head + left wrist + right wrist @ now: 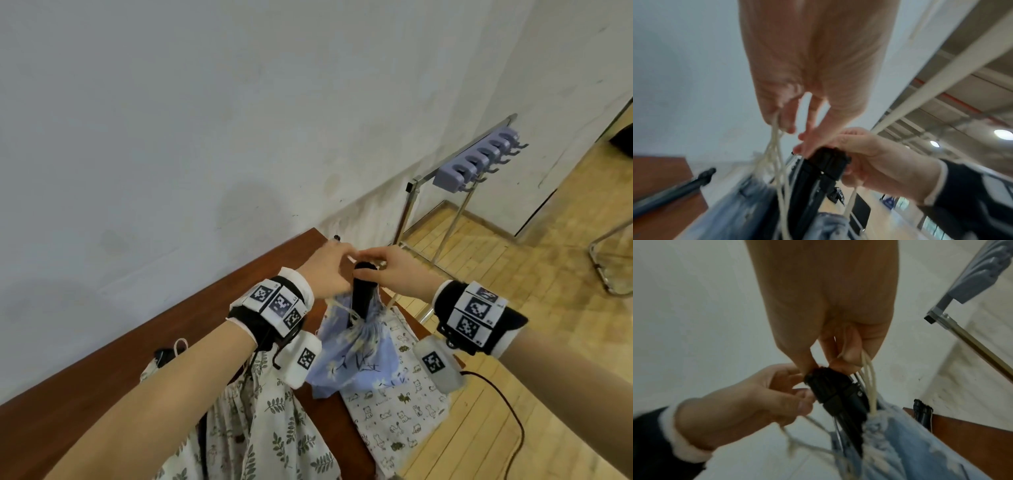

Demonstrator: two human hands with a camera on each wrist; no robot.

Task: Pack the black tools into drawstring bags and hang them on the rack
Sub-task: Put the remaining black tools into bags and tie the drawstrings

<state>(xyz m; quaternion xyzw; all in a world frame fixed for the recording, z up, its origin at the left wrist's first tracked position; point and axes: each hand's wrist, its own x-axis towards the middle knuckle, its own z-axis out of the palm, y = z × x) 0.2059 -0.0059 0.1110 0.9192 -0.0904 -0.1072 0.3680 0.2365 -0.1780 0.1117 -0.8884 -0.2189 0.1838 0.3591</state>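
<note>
Above the table [191, 308], both hands pinch cords: left hand [327, 270] and right hand [394, 274] grip the blue bag's [359, 356] drawstrings [774, 146] around the black tool [361, 294].

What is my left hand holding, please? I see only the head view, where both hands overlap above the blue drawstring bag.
Observer: In the left wrist view, the left hand pinches a bunch of cream drawstring cords.
Operator: And the right hand?
Observer: Its fingers curl round the top of the black plastic tool sticking out of the light blue fabric bag.
Operator: Is another tool left?
Observer: The right wrist view shows a second black tool lying at the brown wooden table edge.
</note>
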